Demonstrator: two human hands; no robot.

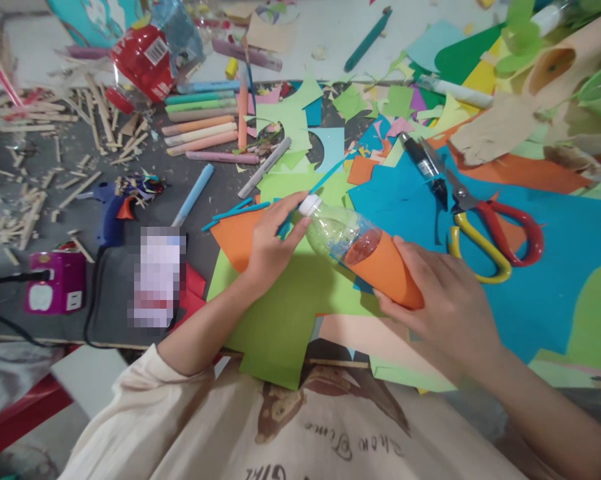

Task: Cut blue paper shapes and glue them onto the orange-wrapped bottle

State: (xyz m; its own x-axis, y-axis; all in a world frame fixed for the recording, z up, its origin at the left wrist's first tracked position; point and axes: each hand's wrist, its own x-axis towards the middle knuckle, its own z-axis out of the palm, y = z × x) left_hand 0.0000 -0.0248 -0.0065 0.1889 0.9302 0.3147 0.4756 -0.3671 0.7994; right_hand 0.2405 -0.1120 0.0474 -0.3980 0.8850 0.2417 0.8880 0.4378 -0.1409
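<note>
A clear plastic bottle (330,223) lies tilted between my hands, its white cap (310,205) pointing up and left. Orange paper (393,270) is wrapped round its lower part. My right hand (443,303) grips the bottle at that wrapped base. At the neck, the thumb and fingers of my left hand (275,243) close on the cap. Beneath lie a green paper sheet (280,307) and a large blue sheet (535,300). Scissors (480,213) with red and yellow handles rest on the blue sheet, right of the bottle, beside a black pen (423,163).
On the left are a blue glue gun (113,213), a purple box (55,281), a phone with blurred screen (157,280) and scattered wooden sticks (30,207). Several markers (203,127) lie behind my left hand. Paper scraps (295,120) cover the back; a red bottle (143,63) stands behind.
</note>
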